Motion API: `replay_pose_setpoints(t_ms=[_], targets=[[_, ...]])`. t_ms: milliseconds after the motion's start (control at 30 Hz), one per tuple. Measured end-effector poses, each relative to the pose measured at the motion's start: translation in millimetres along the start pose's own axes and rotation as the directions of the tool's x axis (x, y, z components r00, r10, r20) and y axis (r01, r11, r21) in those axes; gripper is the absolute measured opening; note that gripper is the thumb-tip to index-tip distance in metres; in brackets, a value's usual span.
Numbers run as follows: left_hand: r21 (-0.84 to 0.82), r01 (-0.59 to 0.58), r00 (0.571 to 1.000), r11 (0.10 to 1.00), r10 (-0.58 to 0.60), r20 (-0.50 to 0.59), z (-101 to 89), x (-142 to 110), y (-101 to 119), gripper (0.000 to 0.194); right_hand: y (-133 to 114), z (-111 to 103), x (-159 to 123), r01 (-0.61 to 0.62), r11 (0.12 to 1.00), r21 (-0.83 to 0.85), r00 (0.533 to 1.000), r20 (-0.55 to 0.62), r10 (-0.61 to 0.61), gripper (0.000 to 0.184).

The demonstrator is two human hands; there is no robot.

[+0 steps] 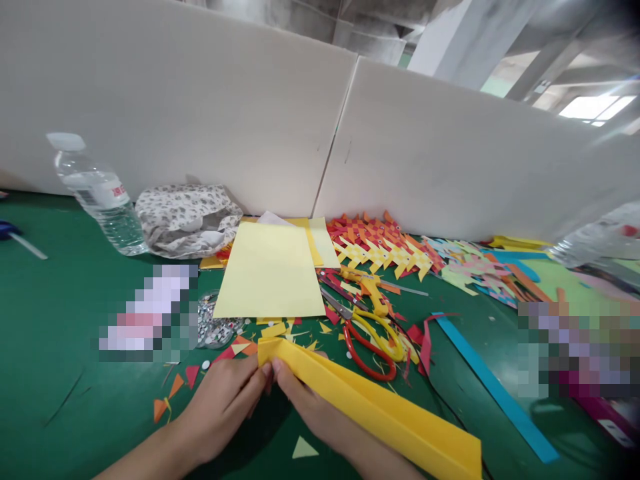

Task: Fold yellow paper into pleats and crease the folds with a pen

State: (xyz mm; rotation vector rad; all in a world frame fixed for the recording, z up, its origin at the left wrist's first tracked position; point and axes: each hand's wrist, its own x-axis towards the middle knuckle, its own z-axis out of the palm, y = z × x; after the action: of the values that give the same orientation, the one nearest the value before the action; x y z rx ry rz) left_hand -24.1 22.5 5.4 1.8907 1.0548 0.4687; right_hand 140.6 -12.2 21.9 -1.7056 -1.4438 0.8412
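Observation:
A long piece of folded yellow paper [370, 400] slants from the middle of the table down to the lower right. At its upper left end, my left hand [227, 397] pinches the corner between thumb and fingers. Close beside it, my right hand [300, 393] grips the same end, its thumb near the fold; some of its fingers are hidden below the paper. Just behind lie scissors [373, 340] with red and yellow handles. A yellow glue gun [373, 290] rests past them. Pale yellow sheets [273, 270] lie beyond my hands.
A water bottle [103, 197] and a patterned cloth bag [187, 220] stand against the white partition [200, 100]. A dish of googly eyes [217, 323] sits left of the sheets. Woven paper fish shapes [380, 247], paper scraps [175, 387] and a blue strip [495, 387] lie about.

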Motion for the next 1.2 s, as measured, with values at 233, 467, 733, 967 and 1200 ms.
replay_pose_setpoints(t_ms=[233,467,733,967,1200], targets=[[-0.026,-0.108,0.994,0.994,0.108,-0.016,-1.6,-2,-5,0.044,4,-3,2,-0.040,0.998,0.056,0.979,0.201,0.027,0.045],[-0.241,-0.099,0.995,0.965,0.090,-0.046,0.4,-4,-4,0.048,1,-3,5,-0.086,0.968,0.235,0.975,0.221,0.033,0.059],[-0.280,-0.040,0.998,0.959,0.050,0.031,1.7,-6,5,0.048,13,8,8,-0.126,0.894,0.431,0.942,0.335,-0.029,0.062],[-0.355,0.048,0.987,0.934,-0.100,-0.129,1.9,-5,-11,0.057,20,0,24,-0.071,0.805,0.589,0.969,0.231,-0.083,0.067],[-0.200,0.155,0.985,0.968,-0.166,-0.038,2.1,-12,-5,0.053,10,14,9,-0.144,0.866,0.479,0.906,0.415,-0.079,0.067]])
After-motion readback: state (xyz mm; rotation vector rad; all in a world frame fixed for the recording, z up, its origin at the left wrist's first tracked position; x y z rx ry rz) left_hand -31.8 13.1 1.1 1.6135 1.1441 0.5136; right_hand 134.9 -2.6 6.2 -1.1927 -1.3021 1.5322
